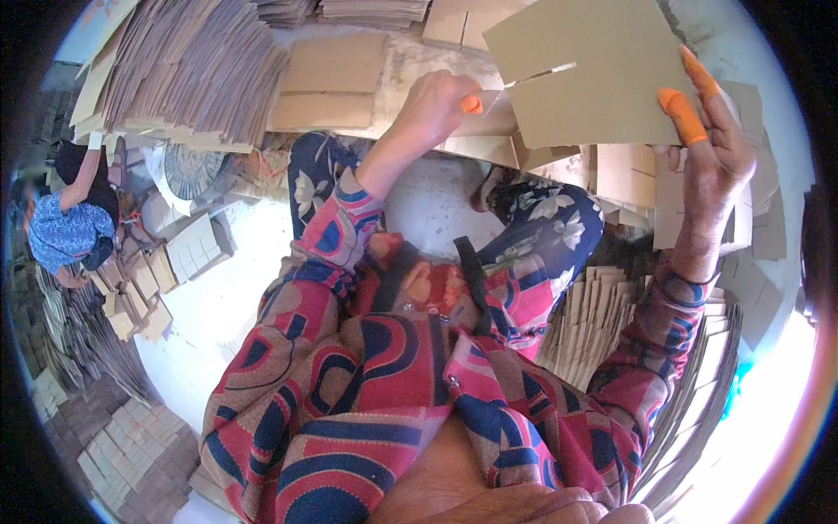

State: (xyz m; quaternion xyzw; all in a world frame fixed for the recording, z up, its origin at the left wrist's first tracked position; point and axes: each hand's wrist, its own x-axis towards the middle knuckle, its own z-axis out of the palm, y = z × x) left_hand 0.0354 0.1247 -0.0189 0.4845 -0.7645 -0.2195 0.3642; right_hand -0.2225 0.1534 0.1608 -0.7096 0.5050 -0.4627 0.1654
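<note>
My right hand (711,148), with orange covers on its thumb and a finger, grips the right edge of a flat cardboard sheet (602,87). The sheet is raised and tilted, and a narrow slot runs in from its left edge. My left hand (432,109) is closed, with an orange cover on the thumb. Its fingertips pinch at the left edge of a smaller cardboard piece (496,120), just left of the sheet. Other upright cardboard pieces (546,155) stand below the sheet, partly hidden by it.
A tall stack of cardboard sheets (188,70) leans at the far left of the work surface. A slotted sheet (327,83) lies beside it. More cardboard stands by my right arm (602,306). At left, another person (70,227) sits among cardboard pieces (140,293).
</note>
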